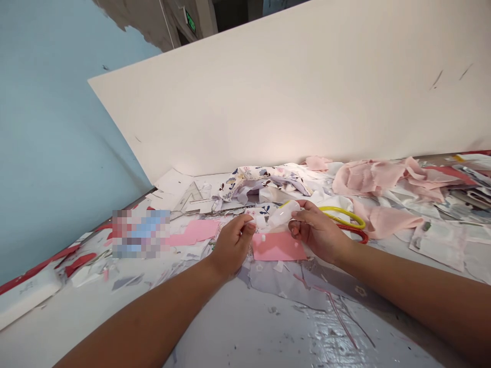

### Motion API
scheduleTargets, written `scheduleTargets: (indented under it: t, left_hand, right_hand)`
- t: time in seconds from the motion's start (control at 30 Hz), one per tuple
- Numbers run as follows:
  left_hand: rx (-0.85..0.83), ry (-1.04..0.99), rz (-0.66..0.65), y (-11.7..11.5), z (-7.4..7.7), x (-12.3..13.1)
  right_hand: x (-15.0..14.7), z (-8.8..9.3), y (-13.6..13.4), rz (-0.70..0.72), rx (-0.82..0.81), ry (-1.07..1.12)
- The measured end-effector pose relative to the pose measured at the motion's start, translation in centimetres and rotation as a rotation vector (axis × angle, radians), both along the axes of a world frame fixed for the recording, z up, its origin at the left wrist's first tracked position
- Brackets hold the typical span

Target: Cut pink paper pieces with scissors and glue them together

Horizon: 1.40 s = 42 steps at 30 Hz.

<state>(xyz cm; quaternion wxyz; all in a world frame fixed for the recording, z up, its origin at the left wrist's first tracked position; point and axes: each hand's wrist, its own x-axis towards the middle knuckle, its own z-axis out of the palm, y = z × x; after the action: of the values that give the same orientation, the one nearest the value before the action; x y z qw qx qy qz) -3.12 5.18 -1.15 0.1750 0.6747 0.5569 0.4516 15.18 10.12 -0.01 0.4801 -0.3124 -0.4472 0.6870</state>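
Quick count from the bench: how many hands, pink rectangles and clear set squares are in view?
Hands: 2 (left hand, right hand)
Pink rectangles: 2 (near pink rectangle, far pink rectangle)
Clear set squares: 1 (clear set square)
Total: 5

Two hands show, the left point(232, 245) and the right point(318, 230), with one white scrap point(282, 214) held between them. Nearby lie one pair of scissors point(345, 220) (one yellow loop, one red), one set square point(190, 199) and two pink sheets point(278, 246); one exit sign point(190, 20) shows overhead.
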Motion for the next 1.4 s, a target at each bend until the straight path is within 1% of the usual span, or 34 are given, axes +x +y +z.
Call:
scheduleTargets:
  t: [0.1, 0.2, 0.27, 0.33, 0.43, 0.53, 0.6, 0.67, 0.77, 0.93, 1.0, 1.1, 1.17, 1.2, 1.27, 1.33, 1.4]
  left_hand:
    - [-0.033, -0.086, 0.029, 0.2, -0.2, 0.1]
    - [-0.035, -0.158, 0.115, 0.6, -0.4, 0.0]
    - [-0.039, -0.185, 0.180, 1.0, -0.4, -0.2]
    - [-0.052, -0.190, 0.227, 1.4, -0.4, -0.5]
    - [-0.049, -0.111, 0.252, 2.0, -0.2, -1.1]
    - [-0.049, 0.022, 0.252, 2.5, -0.1, -1.6]
    - [-0.073, 0.075, 0.261, 2.7, -0.1, -1.8]
    - [-0.101, 0.096, 0.272, 2.9, -0.2, -1.8]
    - [-0.121, 0.114, 0.278, 2.9, -0.3, -1.9]
    - [-0.076, 0.151, 0.271, 2.9, -0.4, -2.1]
    - [-0.086, 0.178, 0.269, 3.0, -0.4, -2.2]
    - [-0.114, 0.199, 0.295, 3.0, -0.4, -2.3]
    - [-0.084, 0.192, 0.307, 3.0, -0.4, -2.3]
    - [-0.039, 0.184, 0.307, 2.8, -0.3, -2.3]
    - [0.122, 0.179, 0.262, 2.4, -0.1, -2.2]
    - [0.330, 0.217, 0.124, 1.8, 0.0, -1.9]
    - [0.482, 0.300, -0.064, 1.2, 0.1, -1.5]
  right_hand:
    - [0.1, 0.4, -0.1, -0.038, 0.169, -0.091]
    - [0.1, 0.7, -0.5, -0.102, 0.381, -0.231]
    - [0.0, 0.8, -0.8, -0.121, 0.477, -0.329]
    - [-0.1, 0.6, -1.1, -0.119, 0.539, -0.436]
    - [-0.3, 0.3, -1.4, -0.106, 0.662, -0.581]
    - [-0.4, 0.3, -1.5, -0.091, 0.897, -0.667]
    - [-0.5, 0.4, -1.5, -0.069, 1.062, -0.692]
    - [-0.5, 0.5, -1.5, -0.049, 1.161, -0.713]
    - [-0.6, 0.5, -1.6, -0.035, 1.189, -0.763]
    - [-1.1, 0.3, -1.7, -0.047, 1.159, -0.832]
    - [-1.4, 0.1, -1.7, -0.040, 1.147, -0.848]
    - [-1.8, -0.4, -1.6, -0.026, 1.108, -0.862]
    - [-1.9, -0.6, -1.5, -0.026, 1.089, -0.865]
    - [-1.9, -0.7, -1.4, -0.031, 1.085, -0.864]
    - [-1.9, -0.8, -1.3, -0.043, 1.081, -0.855]
    - [-1.9, -0.7, -1.2, -0.053, 1.071, -0.842]
    - [-1.9, -0.7, -1.1, -0.055, 1.050, -0.831]
